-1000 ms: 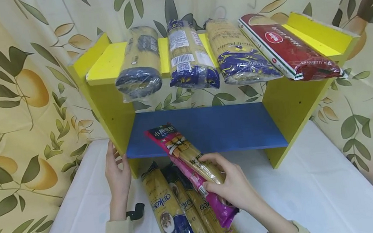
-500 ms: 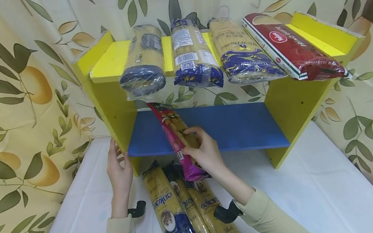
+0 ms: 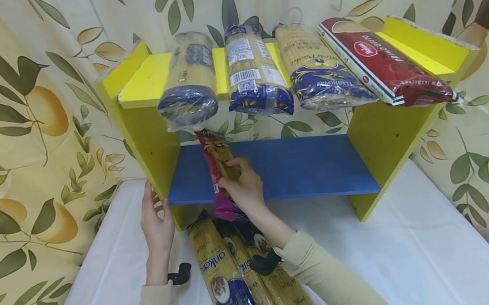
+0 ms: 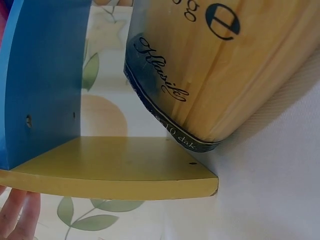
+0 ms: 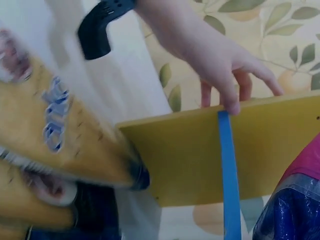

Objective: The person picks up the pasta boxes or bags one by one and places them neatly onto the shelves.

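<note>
My right hand (image 3: 245,187) grips the lower part of a pink-edged pasta pack (image 3: 217,153), thumb on one side and fingers on the other. The pack tilts upward over the left part of the blue shelf board (image 3: 304,166). Its dark end comes close beneath the leftmost pasta pack (image 3: 189,74) on the top shelf. My left hand (image 3: 157,224) rests against the outer side of the yellow left side panel (image 3: 152,149). In the right wrist view, its thumb touches the panel's front edge where the blue board (image 5: 228,170) meets it, with the other fingers spread along the outside.
Several Ankara pasta packs (image 3: 212,255) lie on the white tablecloth (image 3: 382,267) before the shelf, under my right forearm. On the yellow top shelf (image 3: 139,86) lie more pasta packs, including a red one (image 3: 387,60) at the right. A leaf-patterned curtain (image 3: 24,146) surrounds the shelf.
My right hand has carried the pink-edged pasta pack forward and left, from above the Ankara packs to over the blue board. My left hand has stayed at the side panel.
</note>
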`<state>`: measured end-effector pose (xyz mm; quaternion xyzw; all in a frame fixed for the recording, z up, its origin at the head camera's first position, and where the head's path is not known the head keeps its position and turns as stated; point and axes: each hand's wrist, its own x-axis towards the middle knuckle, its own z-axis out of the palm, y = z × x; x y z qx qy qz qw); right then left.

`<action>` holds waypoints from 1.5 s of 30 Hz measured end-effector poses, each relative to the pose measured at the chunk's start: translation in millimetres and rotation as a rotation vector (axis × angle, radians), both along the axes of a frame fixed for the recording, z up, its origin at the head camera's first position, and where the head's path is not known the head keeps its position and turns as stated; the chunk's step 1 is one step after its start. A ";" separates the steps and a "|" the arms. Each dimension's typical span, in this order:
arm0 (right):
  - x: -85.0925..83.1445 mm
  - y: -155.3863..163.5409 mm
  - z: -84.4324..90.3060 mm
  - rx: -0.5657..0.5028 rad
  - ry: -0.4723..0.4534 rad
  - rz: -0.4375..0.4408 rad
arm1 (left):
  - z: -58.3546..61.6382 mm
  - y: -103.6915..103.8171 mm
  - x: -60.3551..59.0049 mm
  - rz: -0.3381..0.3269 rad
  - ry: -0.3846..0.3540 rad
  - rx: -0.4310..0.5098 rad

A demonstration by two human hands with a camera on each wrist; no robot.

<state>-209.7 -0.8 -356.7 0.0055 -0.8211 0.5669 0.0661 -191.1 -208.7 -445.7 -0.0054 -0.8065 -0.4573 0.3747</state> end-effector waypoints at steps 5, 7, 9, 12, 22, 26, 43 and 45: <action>-5.5 -13.9 -5.2 -0.017 -0.045 0.015 | -1.0 -1.1 3.2 0.001 -0.007 0.008; -7.1 -16.5 -6.7 0.002 -0.057 0.015 | -1.4 -0.7 4.1 0.000 -0.009 0.007; -9.4 -18.2 -7.2 0.047 -0.053 0.003 | -1.3 -0.2 4.2 0.000 -0.005 0.006; -13.5 -19.4 -5.8 0.107 -0.036 -0.014 | -0.1 0.5 2.7 -0.002 0.000 0.004; -17.1 -21.4 -3.3 0.220 -0.090 0.009 | 3.3 0.5 2.1 0.002 -0.020 0.003; -12.3 -22.7 -3.9 0.276 -0.108 0.054 | 2.9 0.2 2.4 0.005 -0.020 0.009; 33.2 6.7 -7.9 0.270 0.033 0.184 | 3.7 1.6 1.0 -0.001 -0.028 0.002; 39.6 9.7 -7.5 0.251 0.045 0.179 | 3.1 1.4 1.0 -0.002 -0.032 0.002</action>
